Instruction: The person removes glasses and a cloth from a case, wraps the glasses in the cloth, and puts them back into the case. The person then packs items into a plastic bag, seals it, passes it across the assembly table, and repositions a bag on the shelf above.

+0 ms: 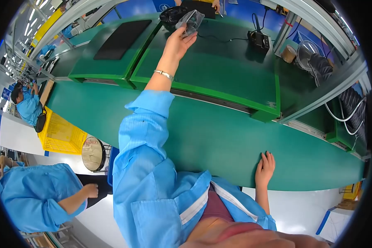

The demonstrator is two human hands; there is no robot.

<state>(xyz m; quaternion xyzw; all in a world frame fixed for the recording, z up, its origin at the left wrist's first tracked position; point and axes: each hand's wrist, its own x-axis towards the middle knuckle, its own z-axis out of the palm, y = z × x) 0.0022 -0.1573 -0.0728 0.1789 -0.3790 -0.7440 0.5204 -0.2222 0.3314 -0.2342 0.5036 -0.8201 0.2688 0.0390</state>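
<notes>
My left hand [180, 44] is stretched out to the far side of the raised green shelf [219, 70]. Its fingers are closed on a crinkled clear plastic bag [191, 21]; I cannot make out whether anything is inside. Right beside the bag sits a shiny black object [171, 15] whose kind is unclear. My right hand [265, 169] rests on the green tabletop [219, 144] near its front edge, fingers extended and holding nothing.
A black mat [123, 39] lies on the left shelf section. A black device with cables [258, 39] stands at the shelf's right, near a tape roll [289, 53]. Metal posts frame the bench. A yellow crate [62, 132], a round stool [93, 153] and a co-worker [41, 194] are at left.
</notes>
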